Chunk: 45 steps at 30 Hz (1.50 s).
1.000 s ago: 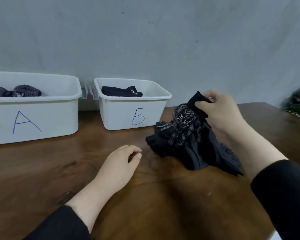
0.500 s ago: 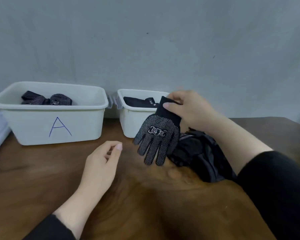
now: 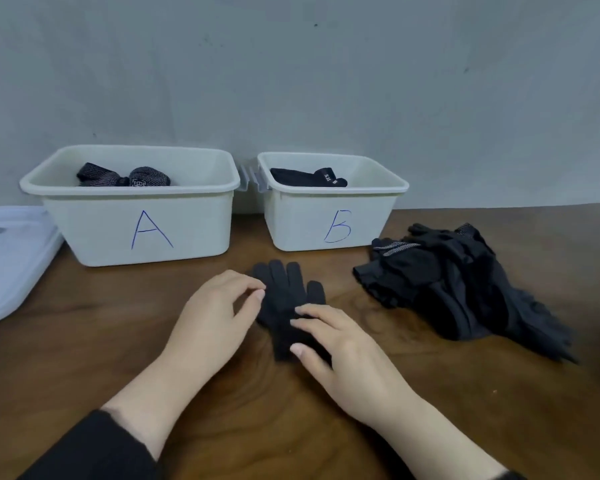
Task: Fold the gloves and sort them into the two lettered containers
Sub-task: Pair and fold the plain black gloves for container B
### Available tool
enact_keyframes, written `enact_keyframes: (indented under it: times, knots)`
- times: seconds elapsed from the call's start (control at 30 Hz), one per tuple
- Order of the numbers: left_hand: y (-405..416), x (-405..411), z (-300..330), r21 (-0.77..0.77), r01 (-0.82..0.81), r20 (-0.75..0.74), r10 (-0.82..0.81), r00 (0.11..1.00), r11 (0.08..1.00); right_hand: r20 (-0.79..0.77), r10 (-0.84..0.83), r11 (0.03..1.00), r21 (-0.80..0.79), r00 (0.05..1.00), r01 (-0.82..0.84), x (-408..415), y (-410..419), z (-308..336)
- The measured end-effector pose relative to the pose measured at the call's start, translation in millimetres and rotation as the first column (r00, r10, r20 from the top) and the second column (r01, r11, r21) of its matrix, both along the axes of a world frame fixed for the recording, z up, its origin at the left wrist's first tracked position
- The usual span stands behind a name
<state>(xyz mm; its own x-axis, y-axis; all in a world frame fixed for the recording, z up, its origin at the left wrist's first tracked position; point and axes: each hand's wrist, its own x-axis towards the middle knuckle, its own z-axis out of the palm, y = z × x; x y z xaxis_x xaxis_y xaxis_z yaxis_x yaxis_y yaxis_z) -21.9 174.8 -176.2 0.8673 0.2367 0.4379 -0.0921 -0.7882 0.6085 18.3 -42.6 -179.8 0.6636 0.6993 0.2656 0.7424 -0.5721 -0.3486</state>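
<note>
A black glove [image 3: 284,299] lies flat on the wooden table, fingers pointing toward the bins. My right hand [image 3: 340,344] rests on its cuff end with straight fingers. My left hand [image 3: 219,313] sits at the glove's left edge, fingertips touching it, fingers loosely bent. A heap of dark gloves [image 3: 461,282] lies to the right. The white bin marked A [image 3: 136,230] holds dotted grey-black gloves. The white bin marked B [image 3: 329,223] holds a folded black glove.
A white flat lid or tray [image 3: 11,258] lies at the table's left edge. A grey wall stands right behind the bins. Bare wood stretches in front of my hands and between the glove and the heap.
My right hand carried the glove from the heap and laid it flat in front of the bins. My left hand came up to its left edge. The camera turned left.
</note>
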Motion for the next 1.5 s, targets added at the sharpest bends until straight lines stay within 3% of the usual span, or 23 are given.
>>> enact_keyframes:
  times: [0.1,0.27,0.5,0.7,1.0,1.5]
  knots:
    - [-5.9,-0.3,-7.0,0.141,0.119,-0.099,-0.106,0.989,0.983,-0.012,0.015,0.999,-0.034,1.000,-0.015,1.0,1.7,-6.3]
    - [-7.5,0.8,-11.8,0.274,0.179,-0.283,-0.099,0.954,0.945,-0.034,-0.045,0.998,0.038,0.998,0.046,4.3,0.3,-9.2]
    - [-4.0,2.2,-14.7,0.282,0.166,-0.265,-0.089,0.960,0.945,-0.143,-0.090,0.969,0.217,0.986,0.120,5.3,-1.2,-5.5]
    - [-24.5,7.2,-9.9,0.208,0.090,-0.099,-0.071,0.993,0.974,-0.219,-0.186,0.902,0.348,0.958,0.255,10.7,-9.8,-3.5]
    - [-64.7,25.0,-4.3,0.169,0.147,0.024,-0.154,0.988,0.975,-0.154,-0.276,0.853,0.416,0.949,0.316,29.0,-36.6,12.4]
    - [-144.8,43.4,2.3,0.166,0.319,-0.077,-0.310,0.948,0.933,0.111,-0.523,0.809,0.376,0.845,0.451,70.3,-135.5,41.3]
